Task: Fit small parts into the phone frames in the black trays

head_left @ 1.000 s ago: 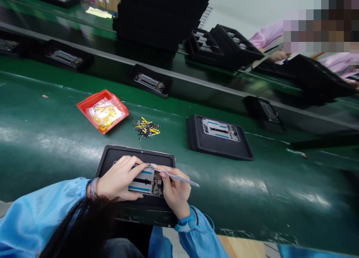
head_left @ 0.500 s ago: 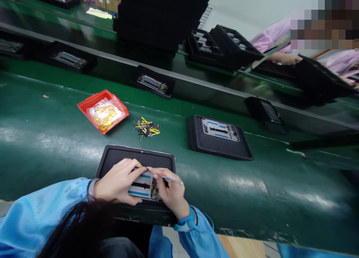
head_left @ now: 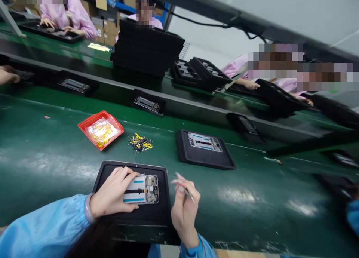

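my left hand [head_left: 112, 194] lay open and nearly flat, its fingers stretched across the left end of a phone mid-frame [head_left: 141, 189] and holding it down without curling round it. a pale band [head_left: 88, 207] circled that wrist, just past the cuff of my blue sleeve [head_left: 42, 228]. the frame lay flat in the middle of a black tray [head_left: 131, 217], with blue strips and a dark bar across it and exposed parts at its right end.

my right hand [head_left: 183, 209] was raised just right of the tray, thumb and fingers closed in a pinch on a slim pale tool [head_left: 187, 193]. its tip pointed down and to the right, away from the frame and not touching it.

beyond the tray, on the green conveyor belt [head_left: 252, 179], sat a red tray [head_left: 84, 128] holding a clear plastic bag of yellow pieces [head_left: 102, 131]. just beside it lay a loose pile of small yellow and black parts [head_left: 139, 143]. to the right, another black tray [head_left: 204, 155] carried a second phone frame [head_left: 204, 142]. across the line, co-workers in pink smocks [head_left: 66, 15] worked at more black trays, near a tall stack of them [head_left: 147, 48].
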A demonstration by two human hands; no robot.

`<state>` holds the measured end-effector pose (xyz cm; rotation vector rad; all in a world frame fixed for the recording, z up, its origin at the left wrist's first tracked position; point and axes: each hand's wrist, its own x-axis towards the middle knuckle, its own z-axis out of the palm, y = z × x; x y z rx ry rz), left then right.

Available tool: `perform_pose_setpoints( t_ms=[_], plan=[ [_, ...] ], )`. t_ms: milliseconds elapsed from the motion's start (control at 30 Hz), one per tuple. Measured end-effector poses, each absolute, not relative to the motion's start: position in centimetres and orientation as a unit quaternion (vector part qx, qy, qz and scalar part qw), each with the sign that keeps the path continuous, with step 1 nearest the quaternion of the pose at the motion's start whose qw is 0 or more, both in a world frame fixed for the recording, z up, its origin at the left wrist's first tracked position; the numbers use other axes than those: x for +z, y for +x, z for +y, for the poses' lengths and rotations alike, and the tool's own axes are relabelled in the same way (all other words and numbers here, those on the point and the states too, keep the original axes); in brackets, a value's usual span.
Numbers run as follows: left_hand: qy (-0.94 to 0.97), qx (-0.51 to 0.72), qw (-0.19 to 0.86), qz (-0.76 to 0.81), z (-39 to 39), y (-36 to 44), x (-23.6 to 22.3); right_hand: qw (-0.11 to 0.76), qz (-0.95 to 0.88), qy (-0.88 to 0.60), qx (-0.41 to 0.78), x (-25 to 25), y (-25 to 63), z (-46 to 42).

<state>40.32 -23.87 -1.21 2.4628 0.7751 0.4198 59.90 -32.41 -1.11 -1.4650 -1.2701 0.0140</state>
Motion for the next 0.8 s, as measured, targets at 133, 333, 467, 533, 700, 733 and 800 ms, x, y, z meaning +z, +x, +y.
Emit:
perform_pose_setpoints(
  t_ms=[133, 333, 467, 533, 700, 733, 800],
  plan=[
    [0.905, 0.152, 0.27, 0.29, -23.9, 40.4, -1.3, 0.434, -0.539, -0.719, 0.073, -1.5, 61.3, -34.2],
    [0.889, 0.12, 0.319, 0.306, -23.9, 40.7, -2.2, 0.277, -0.457, -0.822, 0.198, -2.4, 61.9, -35.4],
    [0.864, 0.16, 0.349, 0.326, -23.9, 40.8, -2.6, 0.297, -0.422, -0.812, 0.274, -2.3, 61.7, -34.9],
    [0.861, 0.172, 0.362, 0.315, -23.7, 40.7, -2.3, 0.341, -0.379, -0.786, 0.35, -2.1, 61.8, -34.7],
    [0.867, 0.19, 0.368, 0.276, -23.6, 40.4, -1.7, 0.45, -0.203, -0.643, 0.586, -1.7, 61.4, -35.0],
    [0.868, 0.191, 0.367, 0.275, -23.6, 40.4, -1.7, 0.461, -0.181, -0.626, 0.602, -1.7, 61.2, -35.1],
    [0.872, 0.199, 0.359, 0.267, -23.7, 40.4, -2.0, 0.493, -0.162, -0.606, 0.604, -1.8, 61.0, -35.3]
  ],
)
